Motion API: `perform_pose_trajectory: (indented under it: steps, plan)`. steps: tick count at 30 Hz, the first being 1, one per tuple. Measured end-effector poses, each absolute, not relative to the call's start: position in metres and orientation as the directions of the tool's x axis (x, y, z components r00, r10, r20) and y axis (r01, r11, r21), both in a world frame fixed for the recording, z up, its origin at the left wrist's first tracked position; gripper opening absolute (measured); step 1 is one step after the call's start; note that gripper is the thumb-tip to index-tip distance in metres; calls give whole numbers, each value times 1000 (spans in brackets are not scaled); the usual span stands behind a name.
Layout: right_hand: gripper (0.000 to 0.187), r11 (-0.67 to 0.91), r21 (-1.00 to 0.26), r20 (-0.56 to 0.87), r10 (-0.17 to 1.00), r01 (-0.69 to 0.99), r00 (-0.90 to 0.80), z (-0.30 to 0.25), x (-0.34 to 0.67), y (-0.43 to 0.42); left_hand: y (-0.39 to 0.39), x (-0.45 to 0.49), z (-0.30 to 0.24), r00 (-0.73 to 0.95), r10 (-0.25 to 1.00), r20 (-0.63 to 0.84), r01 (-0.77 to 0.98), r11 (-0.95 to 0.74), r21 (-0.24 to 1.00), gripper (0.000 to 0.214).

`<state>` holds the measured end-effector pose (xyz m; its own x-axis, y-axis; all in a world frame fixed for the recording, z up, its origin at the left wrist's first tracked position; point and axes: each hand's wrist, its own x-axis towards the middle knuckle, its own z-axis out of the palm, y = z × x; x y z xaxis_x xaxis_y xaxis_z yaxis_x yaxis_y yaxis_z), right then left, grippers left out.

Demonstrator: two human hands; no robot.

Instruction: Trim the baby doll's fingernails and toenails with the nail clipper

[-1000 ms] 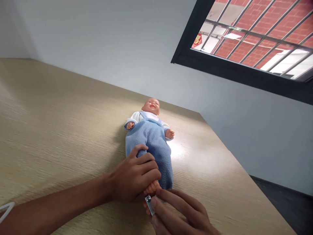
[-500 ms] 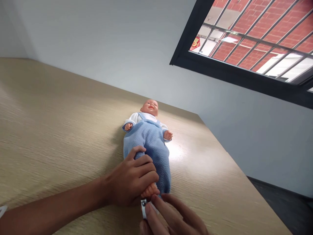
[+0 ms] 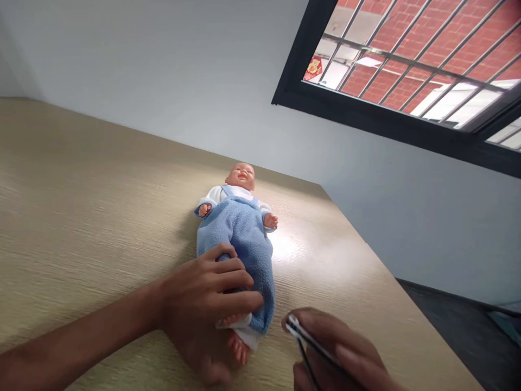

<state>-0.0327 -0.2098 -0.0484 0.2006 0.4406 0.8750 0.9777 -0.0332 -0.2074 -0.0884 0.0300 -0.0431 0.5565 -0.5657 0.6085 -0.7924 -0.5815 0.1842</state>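
One baby doll [image 3: 235, 239] on its back on a tabletop [image 3: 101, 179], one nail clipper [image 3: 296, 329] held beside it

Item 1: baby doll, lying face up, dressed in blue fleece overalls [image 3: 250, 255] over a white long-sleeved top [image 3: 215, 194]. Long axis runs nearly straight up and down in the view, crossing the depth of the tabletop. Head [image 3: 241, 176] points away from the person and lies just short of the far edge; feet point toward the person. One bare foot [image 3: 238, 348] sticks out below a white cuff.

Item 2: left hand [image 3: 203, 304], coming in from the lower left and closed around the doll's legs, fingers lying across the overalls.

Item 3: right hand [image 3: 329, 347], at the lower right, closed around the nail clipper and near the doll's feet without touching them.

Item 4: nail clipper, metal, its end showing past the fingers and pointing up and left toward the doll. Details are partly blurred.

Surroundings: tabletop with a pale wood grain; grey-white wall [image 3: 171, 70] behind it; dark-framed window [image 3: 366, 117] at the upper right, with metal bars [image 3: 391, 57] and a red brick wall [image 3: 439, 32] beyond.
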Motion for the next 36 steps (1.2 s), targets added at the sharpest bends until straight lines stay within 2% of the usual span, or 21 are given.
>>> perform_pose_trajectory:
  steps: [2,4,9,12,15,18,21,23,24,28,31,36]
  plan:
    - [37,29,-329,890,344,944,300,-56,-28,-201,30,-89,-41,525,-602,602,-809,-573,131,35]
    - [36,102,-408,880,311,907,360,-63,-24,-192,28,-90,-42,523,-614,591,-799,-595,88,30]
    - [32,127,-453,872,268,882,409,-74,-20,-180,19,-95,-50,487,-591,643,-788,-615,31,36]
    - [32,158,-508,855,209,847,475,-76,-19,-179,13,-97,-50,498,-534,683,-767,-639,59,35]
    - [37,202,-549,836,161,811,525,-72,-19,-181,10,-99,-48,563,-471,679,-752,-632,186,34]
    - [37,258,-440,894,213,861,393,-61,-20,-186,11,-101,-48,643,-386,662,-712,-619,332,34]
    - [21,234,-244,924,349,941,153,-53,-24,-192,13,-100,-49,663,-314,680,-670,-654,351,33]
    - [7,192,-138,926,373,972,57,-53,-27,-193,14,-98,-50,669,-304,679,-671,-640,374,32]
    - [6,173,-104,930,366,979,34,-55,-29,-193,14,-97,-50,676,-300,673,-674,-622,399,31]
    - [14,131,-90,921,388,987,33,-58,-31,-191,15,-94,-50,684,-292,668,-681,-583,443,28]
    - [20,123,-100,887,460,987,33,-51,-31,-191,16,-94,-52,682,-322,656,-689,-585,429,22]
    - [19,71,-133,839,539,989,74,-41,-35,-195,16,-94,-54,686,-322,653,-679,-606,415,19]
